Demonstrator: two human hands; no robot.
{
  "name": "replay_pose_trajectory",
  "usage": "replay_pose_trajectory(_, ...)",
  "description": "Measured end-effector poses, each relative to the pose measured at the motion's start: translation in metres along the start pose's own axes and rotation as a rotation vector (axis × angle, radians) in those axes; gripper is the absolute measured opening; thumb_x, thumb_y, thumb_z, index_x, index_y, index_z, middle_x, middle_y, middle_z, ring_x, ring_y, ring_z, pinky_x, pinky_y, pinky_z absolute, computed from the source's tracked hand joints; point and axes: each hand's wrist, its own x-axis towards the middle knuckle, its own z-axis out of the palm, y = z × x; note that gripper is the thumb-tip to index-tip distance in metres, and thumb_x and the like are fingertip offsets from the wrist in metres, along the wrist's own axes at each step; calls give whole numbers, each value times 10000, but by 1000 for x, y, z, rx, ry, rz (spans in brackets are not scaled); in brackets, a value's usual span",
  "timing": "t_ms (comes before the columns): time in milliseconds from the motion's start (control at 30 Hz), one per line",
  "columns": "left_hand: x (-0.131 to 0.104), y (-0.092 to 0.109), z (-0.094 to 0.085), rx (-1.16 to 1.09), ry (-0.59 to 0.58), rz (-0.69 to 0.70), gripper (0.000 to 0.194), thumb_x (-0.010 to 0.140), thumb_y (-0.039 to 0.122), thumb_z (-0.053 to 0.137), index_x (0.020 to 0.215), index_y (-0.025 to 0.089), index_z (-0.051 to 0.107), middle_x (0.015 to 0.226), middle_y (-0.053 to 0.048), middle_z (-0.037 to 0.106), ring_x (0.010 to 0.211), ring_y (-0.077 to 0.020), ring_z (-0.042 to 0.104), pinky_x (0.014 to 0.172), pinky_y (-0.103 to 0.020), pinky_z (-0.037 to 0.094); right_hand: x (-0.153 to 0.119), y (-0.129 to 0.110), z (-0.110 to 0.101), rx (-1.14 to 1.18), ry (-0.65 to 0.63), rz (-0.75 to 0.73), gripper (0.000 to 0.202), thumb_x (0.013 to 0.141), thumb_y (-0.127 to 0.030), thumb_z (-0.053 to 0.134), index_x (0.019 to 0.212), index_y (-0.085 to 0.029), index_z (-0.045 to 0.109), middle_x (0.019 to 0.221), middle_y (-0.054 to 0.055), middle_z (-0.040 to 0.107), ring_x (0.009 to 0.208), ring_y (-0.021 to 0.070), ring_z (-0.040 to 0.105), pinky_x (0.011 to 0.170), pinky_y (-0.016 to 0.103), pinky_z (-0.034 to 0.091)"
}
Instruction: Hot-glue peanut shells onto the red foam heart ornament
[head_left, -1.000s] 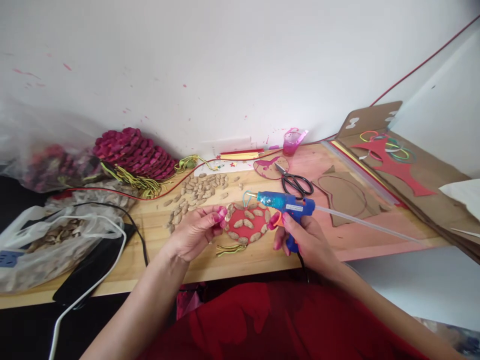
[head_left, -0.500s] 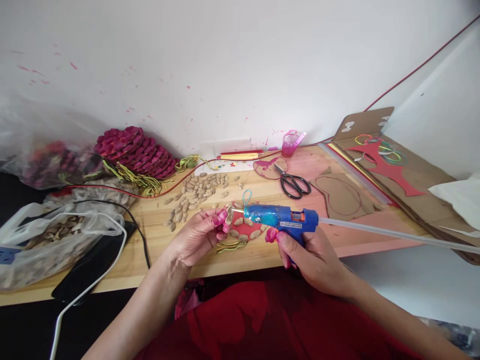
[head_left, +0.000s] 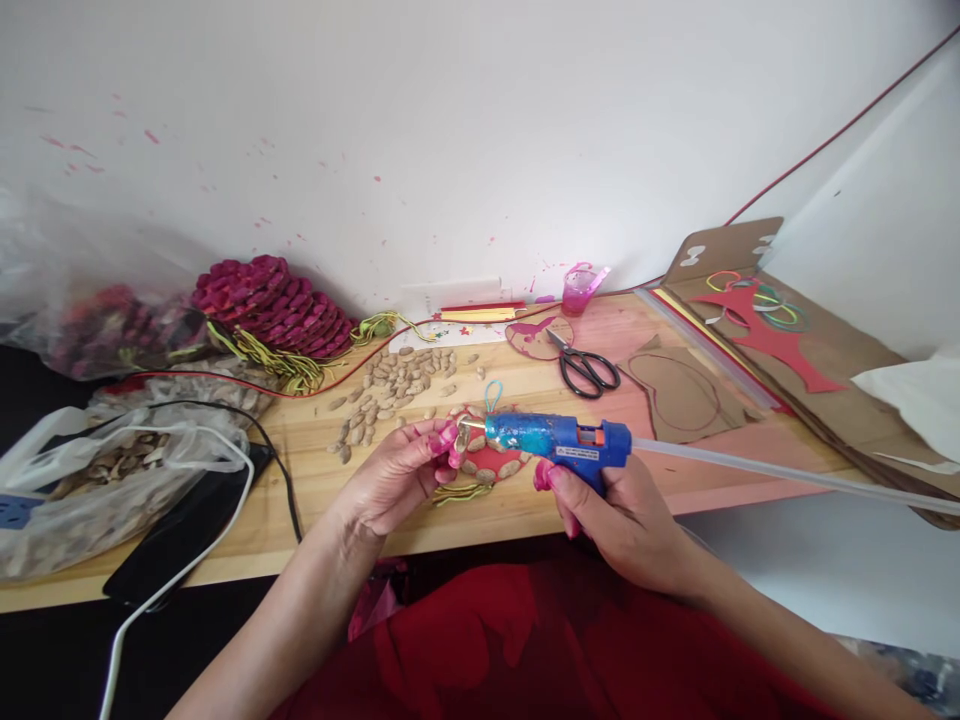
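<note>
My right hand [head_left: 626, 515] is wrapped round the handle of a blue hot glue gun [head_left: 551, 440], which points left. A long translucent glue stick [head_left: 780, 472] runs out of its back. Between the fingertips of my left hand [head_left: 405, 465] is a small brown nut shell [head_left: 463, 434]. The metal nozzle reaches this shell; whether they touch, I cannot tell. Below the glue gun lies a red piece [head_left: 480, 463] ringed with similar shells, partly hidden. A light-blue loop [head_left: 493, 396] sticks up behind the gun, and yellow-green tassel strands [head_left: 463, 493] lie in front.
Loose shells [head_left: 405, 378] are scattered behind my left hand. Black-handled scissors [head_left: 589, 372], a pink cup [head_left: 581, 292] and marked cardboard [head_left: 679, 390] lie farther back. Stacked magenta pieces [head_left: 274, 305], a bag of shells [head_left: 112, 500] and cords [head_left: 274, 450] occupy the left side.
The glue gun in my right hand has shifted slightly left and its back end has dipped a little. My left hand stays nearly in place with the nut shell.
</note>
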Motion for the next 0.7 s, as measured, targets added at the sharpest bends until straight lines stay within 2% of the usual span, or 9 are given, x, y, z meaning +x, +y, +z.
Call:
replay_pose_trajectory(367,1,-2,-3,-10,0,4,319,691,340,935,701,108,716,688,-43,633,620,-86,533,527,-163,414,1,1,-1,-3,5,32,422,1032,-429,503,669,-231,583,547,-14,572,535,140,515,537,288,409)
replay_pose_trajectory(567,3,-4,-5,-18,8,0,342,651,345,958,708,99,726,683,-49,642,612,-82,532,522,-161,411,2,1,0,9,33,43,454,1013,-458,538,615,-243,581,519,-3,572,509,151,513,509,292,389)
replay_pose_trajectory(700,1,-4,-4,-32,16,-5,351,640,343,965,714,95,726,679,-47,641,611,-79,535,523,-157,413,1,5,-1,-13,29,38,431,1027,-434,521,648,-234,571,536,-10,578,516,141,522,532,289,403)
